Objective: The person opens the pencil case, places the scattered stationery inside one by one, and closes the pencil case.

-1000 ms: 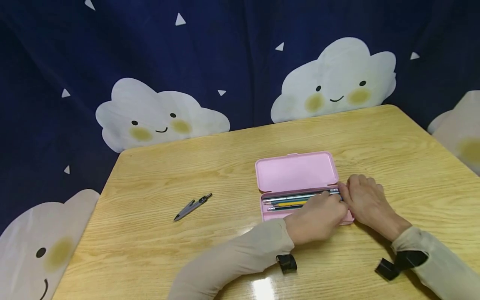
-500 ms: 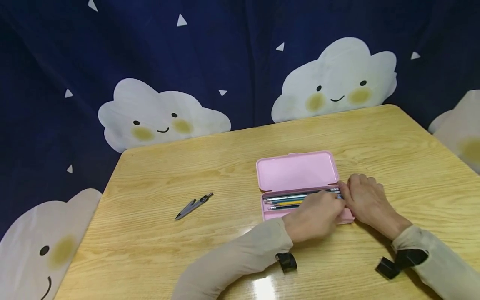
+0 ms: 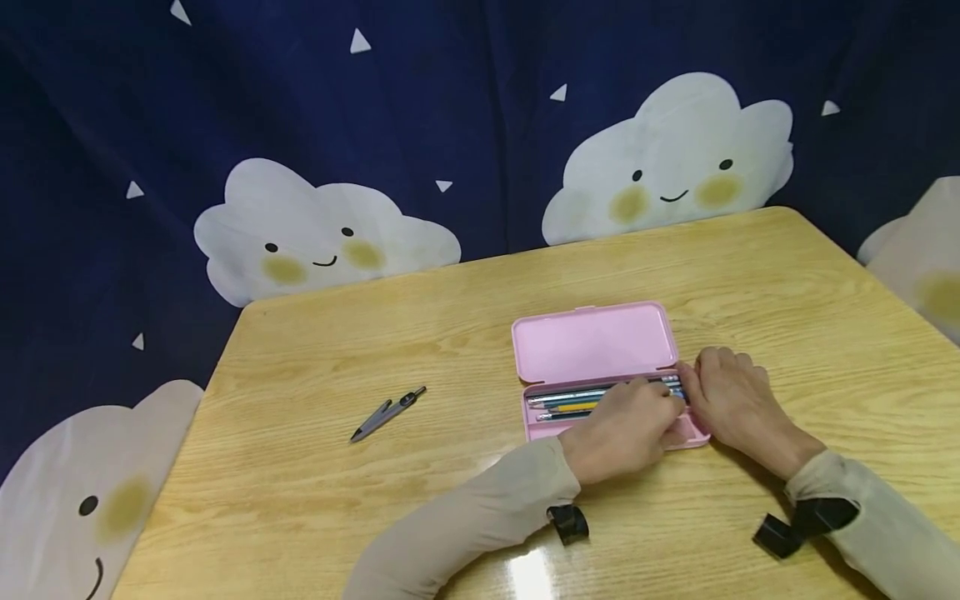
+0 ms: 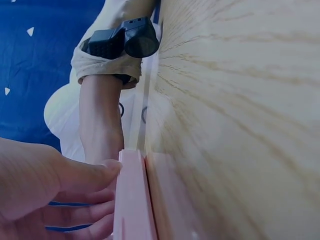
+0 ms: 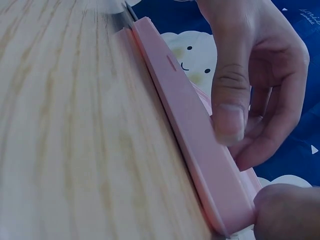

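Note:
A pink pencil case [image 3: 592,343] lies on the table with its lid folded back. Several pencils [image 3: 570,407], one of them yellow, lie lengthwise in its tray. My left hand [image 3: 622,429] reaches over the tray's right half, fingers loosely bent, covering part of the pencils. In the right wrist view, the left thumb [image 5: 231,122] hangs at the case's front wall, apart from the fingers. My right hand [image 3: 738,408] holds the case's right end, its thumb at the rim and its other fingers curled. A small bluish item [image 3: 678,392] shows between the hands.
A grey drawing compass [image 3: 387,414] lies on the wooden table [image 3: 315,500], left of the case. A dark blue curtain [image 3: 487,125] with white clouds hangs behind the table's far edge. Black cameras are strapped at both wrists.
My left hand has drawn slightly left over the tray, and its fingers have loosened. More of the tray's right end shows. The right hand stays at the case's end.

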Motion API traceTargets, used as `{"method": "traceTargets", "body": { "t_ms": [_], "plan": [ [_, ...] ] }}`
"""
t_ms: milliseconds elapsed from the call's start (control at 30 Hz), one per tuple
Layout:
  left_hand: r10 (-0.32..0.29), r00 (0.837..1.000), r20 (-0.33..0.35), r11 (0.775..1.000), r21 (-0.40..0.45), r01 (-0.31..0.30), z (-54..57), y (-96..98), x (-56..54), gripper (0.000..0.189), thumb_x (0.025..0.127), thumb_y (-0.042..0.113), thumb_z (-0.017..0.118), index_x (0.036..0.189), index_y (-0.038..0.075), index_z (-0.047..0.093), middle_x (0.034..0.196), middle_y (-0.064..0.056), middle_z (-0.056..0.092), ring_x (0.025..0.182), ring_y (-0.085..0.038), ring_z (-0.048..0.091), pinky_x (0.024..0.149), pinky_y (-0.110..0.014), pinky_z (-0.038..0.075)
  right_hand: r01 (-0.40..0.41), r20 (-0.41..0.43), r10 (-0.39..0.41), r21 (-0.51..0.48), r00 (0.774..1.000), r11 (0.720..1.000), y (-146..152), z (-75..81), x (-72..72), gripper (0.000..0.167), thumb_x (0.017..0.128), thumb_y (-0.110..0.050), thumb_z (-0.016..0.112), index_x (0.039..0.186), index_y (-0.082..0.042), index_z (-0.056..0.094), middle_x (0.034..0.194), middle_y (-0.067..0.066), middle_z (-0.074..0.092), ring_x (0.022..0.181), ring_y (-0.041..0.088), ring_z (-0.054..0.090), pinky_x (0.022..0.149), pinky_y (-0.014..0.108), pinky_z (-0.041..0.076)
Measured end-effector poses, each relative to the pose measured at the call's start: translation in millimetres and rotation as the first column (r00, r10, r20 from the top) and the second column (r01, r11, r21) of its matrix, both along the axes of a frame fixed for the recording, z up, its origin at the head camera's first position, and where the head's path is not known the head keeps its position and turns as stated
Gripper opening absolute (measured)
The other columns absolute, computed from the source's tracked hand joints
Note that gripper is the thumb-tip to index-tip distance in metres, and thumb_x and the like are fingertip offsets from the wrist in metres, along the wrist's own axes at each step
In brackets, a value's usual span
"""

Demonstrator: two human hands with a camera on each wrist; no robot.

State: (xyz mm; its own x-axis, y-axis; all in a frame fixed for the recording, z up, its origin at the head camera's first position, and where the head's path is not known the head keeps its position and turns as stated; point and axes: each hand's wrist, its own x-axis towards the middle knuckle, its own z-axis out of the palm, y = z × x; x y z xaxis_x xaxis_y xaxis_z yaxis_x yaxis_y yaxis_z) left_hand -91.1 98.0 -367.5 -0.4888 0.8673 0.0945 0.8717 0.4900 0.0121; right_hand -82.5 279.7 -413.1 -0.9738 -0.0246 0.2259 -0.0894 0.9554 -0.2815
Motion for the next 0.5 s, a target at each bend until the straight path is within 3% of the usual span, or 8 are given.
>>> {"method": "traceTargets", "body": {
  "t_ms": [300,500],
  "plan": [
    [-0.013,0.999,-0.045,0.999,0.032,0.015,1.6,-8.8,-0.7,0.012,0.094,0.03,0.062,0.093,0.019,0.068,0.089,0.008,0.061,0.08,-0.006,0.057,0.071,-0.02,0.047,-0.002,0.001,0.002,-0.006,1.0,1.0,-0.5,-0.7,0.6,0.036,0.102,-0.026,0.039,0.077,-0.001,0.046,0.073,0.015,0.045,0.071,0.037,0.047,0.058,0.045,0.032],
    [0.007,0.999,-0.035,0.996,0.086,-0.003,6.4,-28.3,-3.8,0.014,0.092,0.03,0.063,0.092,0.016,0.068,0.087,0.006,0.061,0.076,-0.009,0.057,0.066,-0.022,0.047,0.001,0.018,-0.001,0.007,1.0,1.0,-0.1,-0.1,0.5,0.035,0.103,-0.026,0.038,0.081,0.0,0.047,0.075,0.015,0.046,0.071,0.037,0.047,0.059,0.044,0.031]
  ]
}}
